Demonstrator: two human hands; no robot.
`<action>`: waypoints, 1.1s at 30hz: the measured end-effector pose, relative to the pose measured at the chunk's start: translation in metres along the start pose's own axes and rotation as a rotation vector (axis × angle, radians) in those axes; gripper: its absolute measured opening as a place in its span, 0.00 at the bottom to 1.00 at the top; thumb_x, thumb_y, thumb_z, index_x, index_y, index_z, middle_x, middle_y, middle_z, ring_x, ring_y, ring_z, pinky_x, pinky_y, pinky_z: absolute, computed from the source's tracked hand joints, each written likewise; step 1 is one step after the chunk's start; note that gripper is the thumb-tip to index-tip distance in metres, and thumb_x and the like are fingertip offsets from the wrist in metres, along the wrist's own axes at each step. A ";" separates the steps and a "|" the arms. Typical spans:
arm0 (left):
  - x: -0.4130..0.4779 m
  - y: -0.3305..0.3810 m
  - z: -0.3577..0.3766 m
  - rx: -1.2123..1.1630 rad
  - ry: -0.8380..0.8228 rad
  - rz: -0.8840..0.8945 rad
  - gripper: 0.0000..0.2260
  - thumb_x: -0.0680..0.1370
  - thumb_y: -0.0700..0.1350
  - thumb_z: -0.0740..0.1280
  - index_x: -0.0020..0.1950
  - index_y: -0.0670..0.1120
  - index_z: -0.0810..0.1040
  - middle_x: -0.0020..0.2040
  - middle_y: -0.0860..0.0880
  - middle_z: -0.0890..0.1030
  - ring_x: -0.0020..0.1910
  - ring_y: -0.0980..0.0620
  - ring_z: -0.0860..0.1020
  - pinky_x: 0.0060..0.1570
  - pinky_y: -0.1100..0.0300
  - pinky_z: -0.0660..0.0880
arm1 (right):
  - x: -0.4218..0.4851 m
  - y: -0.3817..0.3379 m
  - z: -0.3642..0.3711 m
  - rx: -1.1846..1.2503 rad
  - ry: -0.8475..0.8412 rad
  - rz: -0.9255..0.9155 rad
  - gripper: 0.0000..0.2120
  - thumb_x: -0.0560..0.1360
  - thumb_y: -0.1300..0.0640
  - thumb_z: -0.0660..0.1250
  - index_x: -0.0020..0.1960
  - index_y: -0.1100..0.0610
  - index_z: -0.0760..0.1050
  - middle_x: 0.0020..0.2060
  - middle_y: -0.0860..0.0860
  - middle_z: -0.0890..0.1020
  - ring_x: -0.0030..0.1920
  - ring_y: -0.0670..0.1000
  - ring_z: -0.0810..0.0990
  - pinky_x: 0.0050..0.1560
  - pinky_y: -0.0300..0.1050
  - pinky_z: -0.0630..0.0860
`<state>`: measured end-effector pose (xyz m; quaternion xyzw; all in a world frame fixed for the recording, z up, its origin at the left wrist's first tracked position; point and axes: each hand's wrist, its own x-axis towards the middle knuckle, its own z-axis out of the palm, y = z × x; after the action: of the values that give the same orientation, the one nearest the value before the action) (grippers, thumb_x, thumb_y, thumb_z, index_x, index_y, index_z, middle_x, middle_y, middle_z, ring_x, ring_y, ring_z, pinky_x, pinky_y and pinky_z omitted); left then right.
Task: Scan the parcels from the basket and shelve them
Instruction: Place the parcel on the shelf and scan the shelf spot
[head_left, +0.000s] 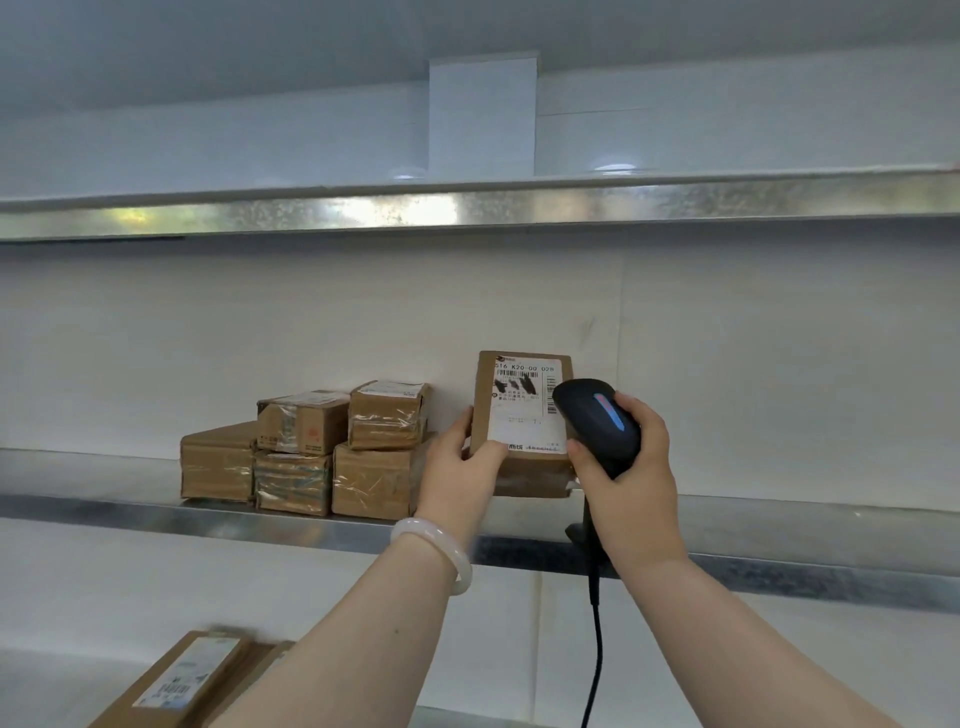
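I see the parcel (519, 410) held upright between the two hands, above the shelf (234, 519) edge.

The left hand (462, 467) reaches up from below, forearm raised, and grips the parcel's lower left corner, thumb across the label and fingers curled behind. Just right of it, the right hand (634, 478) is wrapped round a black scanner (592, 415), whose head overlaps the label's right edge; I cannot tell whether they touch. The scanner's cable (595, 649) hangs below that wrist. A pale bracelet (436, 551) sits on the left wrist. Left of the hands, stacked boxes (311, 457) rest on the shelf.
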<state>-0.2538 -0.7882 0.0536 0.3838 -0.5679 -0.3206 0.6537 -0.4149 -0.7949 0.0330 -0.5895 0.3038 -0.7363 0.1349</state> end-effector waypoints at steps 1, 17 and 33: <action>-0.002 0.002 -0.001 -0.019 0.017 0.013 0.14 0.79 0.41 0.68 0.54 0.62 0.78 0.53 0.59 0.83 0.52 0.62 0.81 0.43 0.71 0.76 | -0.003 -0.003 -0.001 0.009 -0.003 -0.014 0.27 0.74 0.62 0.74 0.67 0.43 0.68 0.51 0.23 0.75 0.54 0.32 0.76 0.47 0.23 0.72; -0.080 0.001 -0.127 -0.104 0.257 -0.022 0.18 0.80 0.42 0.69 0.68 0.56 0.73 0.58 0.51 0.84 0.55 0.52 0.84 0.48 0.60 0.81 | -0.096 -0.026 0.085 0.278 -0.256 -0.064 0.31 0.73 0.62 0.75 0.66 0.37 0.68 0.57 0.30 0.75 0.59 0.38 0.77 0.50 0.27 0.74; -0.222 -0.032 -0.358 -0.038 0.608 -0.293 0.23 0.78 0.37 0.70 0.65 0.60 0.70 0.54 0.44 0.86 0.52 0.41 0.85 0.56 0.41 0.80 | -0.278 -0.049 0.251 0.337 -0.681 0.104 0.36 0.73 0.63 0.75 0.64 0.29 0.65 0.59 0.27 0.72 0.58 0.38 0.77 0.52 0.33 0.77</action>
<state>0.0674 -0.5645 -0.1060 0.5271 -0.2798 -0.2924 0.7472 -0.0945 -0.6743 -0.1256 -0.7537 0.1457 -0.5299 0.3605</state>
